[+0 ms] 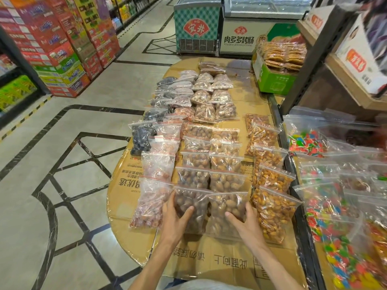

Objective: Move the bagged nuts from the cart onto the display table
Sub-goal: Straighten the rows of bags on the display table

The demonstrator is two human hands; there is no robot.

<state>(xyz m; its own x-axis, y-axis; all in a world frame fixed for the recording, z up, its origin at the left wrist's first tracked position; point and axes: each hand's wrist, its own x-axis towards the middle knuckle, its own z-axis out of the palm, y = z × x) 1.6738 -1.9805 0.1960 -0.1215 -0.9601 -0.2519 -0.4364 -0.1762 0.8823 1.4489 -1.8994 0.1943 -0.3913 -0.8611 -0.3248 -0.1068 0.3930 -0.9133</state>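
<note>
Dozens of clear zip-top plastic bags of nuts and dried fruit lie in rows on the oval display table (228,260), whose top is covered with flattened brown cardboard printed with Chinese characters. Dark, almost black fruit fills the bags in the far-left row (142,137), pale reddish pieces the next row (156,168), and orange-coated nuts the row at the right edge (272,178). A green cardboard box (272,80) heaped with flat golden snacks stands at the table's far right corner. To the right, a black-framed shelf (301,222) holds clear bags of bright multicoloured candy (326,206). Two chest freezers (236,32) stand beyond the table, and stacked red and green cartons (62,53) line the tiled aisle on the left.

Two clear bags of brown nuts lie side by side at the near end of the middle rows. The left hand (173,216) grips the left brown-nut bag (188,206), fingers along its outer edge and thumb on top. The right hand (245,220) grips the right brown-nut bag (226,206) the same way, fingers between it and the neighbouring orange nuts.
</note>
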